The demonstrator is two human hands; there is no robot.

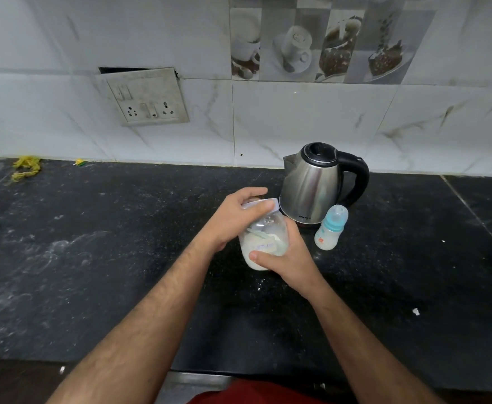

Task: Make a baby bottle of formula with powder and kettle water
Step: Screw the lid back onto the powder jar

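Black speckled tabletop (93,258) under white marble wall tiles | left hand (233,220) curled over white lid (263,204) of powder jar (263,243) | right hand (285,260) gripping jar's body | steel kettle (311,185) just behind | capped baby bottle (330,228) beside kettle, right of jar

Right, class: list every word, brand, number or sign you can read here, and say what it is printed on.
"MILTON", as far as the small print allows, low on the steel kettle.
Red mark on the baby bottle: too small to read.
Faint purple writing on the powder jar: too blurred to read.
Wall socket plate: no readable text.
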